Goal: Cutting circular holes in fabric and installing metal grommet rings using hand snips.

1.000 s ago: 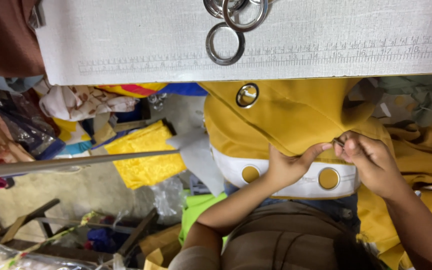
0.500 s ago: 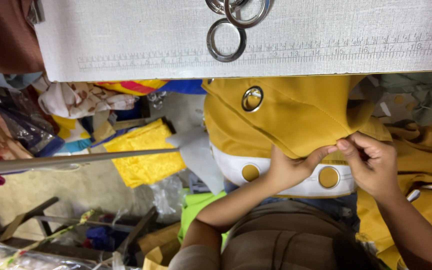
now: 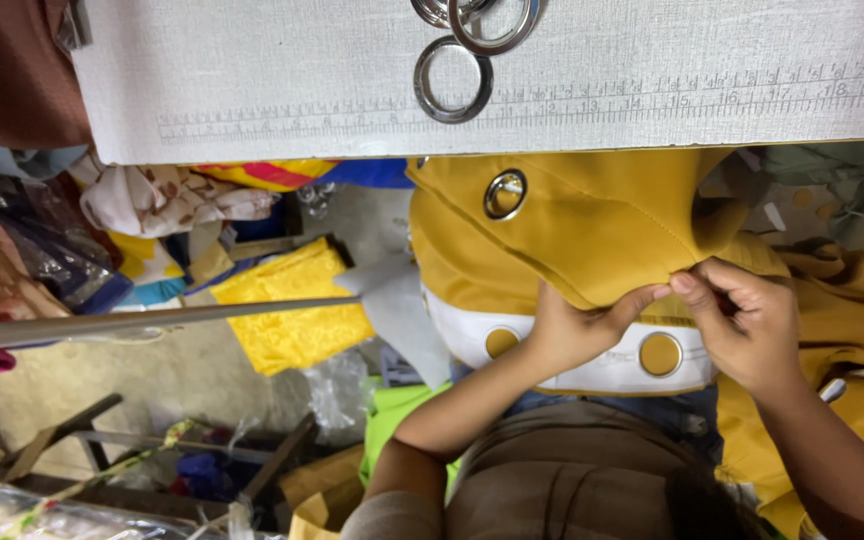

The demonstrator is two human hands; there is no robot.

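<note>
A mustard-yellow fabric [image 3: 592,230] with a metal eyelet [image 3: 505,193] hangs from the edge of a white cloth-covered table [image 3: 252,70]. My left hand [image 3: 577,330] pinches the fabric's folded lower edge between thumb and fingers. My right hand [image 3: 752,320] grips the same edge just to the right, its fingertips almost touching the left thumb. Below the hands runs a white band [image 3: 592,368] with round yellow openings.
Several loose metal rings [image 3: 452,80] lie on the table above a printed ruler strip. A metal rod [image 3: 152,320] crosses at the left over piles of yellow and patterned cloth [image 3: 292,315]. More yellow fabric [image 3: 852,330] is heaped at the right.
The yellow fabric has shifted slightly right and its edge is folded over more. Both hands stay pinched together on that edge, raised a little.
</note>
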